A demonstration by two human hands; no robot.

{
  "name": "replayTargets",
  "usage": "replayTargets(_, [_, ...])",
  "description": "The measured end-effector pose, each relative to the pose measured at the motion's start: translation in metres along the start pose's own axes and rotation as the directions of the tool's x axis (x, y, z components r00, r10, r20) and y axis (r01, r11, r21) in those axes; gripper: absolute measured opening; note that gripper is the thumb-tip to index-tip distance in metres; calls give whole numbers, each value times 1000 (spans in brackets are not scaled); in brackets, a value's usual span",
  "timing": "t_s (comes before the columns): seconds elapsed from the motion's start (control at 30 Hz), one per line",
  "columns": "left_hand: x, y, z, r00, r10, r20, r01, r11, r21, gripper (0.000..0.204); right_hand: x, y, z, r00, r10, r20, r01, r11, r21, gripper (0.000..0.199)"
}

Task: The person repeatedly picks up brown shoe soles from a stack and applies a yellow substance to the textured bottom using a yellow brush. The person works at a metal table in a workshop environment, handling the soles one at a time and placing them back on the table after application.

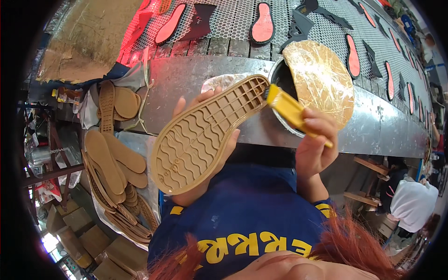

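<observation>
My left hand (227,148) is wrapped round a tan shoe sole (196,140), its grid-and-wave patterned face turned up and its narrow end pointing right. Between the fingers of my right hand (317,144) is a yellow-handled brush (290,111). The brush's dark bristles meet or nearly touch the narrow end of the sole. Just beyond stands a round pot (278,74) with a dark inside. A round board wrapped in clear film (322,77) covers much of its mouth.
A metal ledge (186,70) edges a perforated conveyor (233,28) carrying pink insoles (262,23) and black shoe uppers (298,25). Piled tan soles (105,161) lie at my left. Cardboard boxes (95,240) stand below left. Someone in a white top (413,203) is at far right.
</observation>
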State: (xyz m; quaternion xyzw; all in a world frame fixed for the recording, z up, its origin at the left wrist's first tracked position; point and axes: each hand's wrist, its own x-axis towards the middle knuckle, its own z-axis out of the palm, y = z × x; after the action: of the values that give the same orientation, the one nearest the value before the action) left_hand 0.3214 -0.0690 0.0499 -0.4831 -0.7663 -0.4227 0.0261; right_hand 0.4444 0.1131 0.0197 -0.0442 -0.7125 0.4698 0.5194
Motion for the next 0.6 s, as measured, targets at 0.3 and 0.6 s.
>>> replayTargets(0.3, [-3,9,-3,970,-174,171,107,932,347,60,2,-17,21,977,-102,189,133,978,-162,36])
replayTargets(0.6, [-11,-27,16,967,-203,155,149,-47,-988,49,-3,-36,36,894,-247,374,296,952,-80,35])
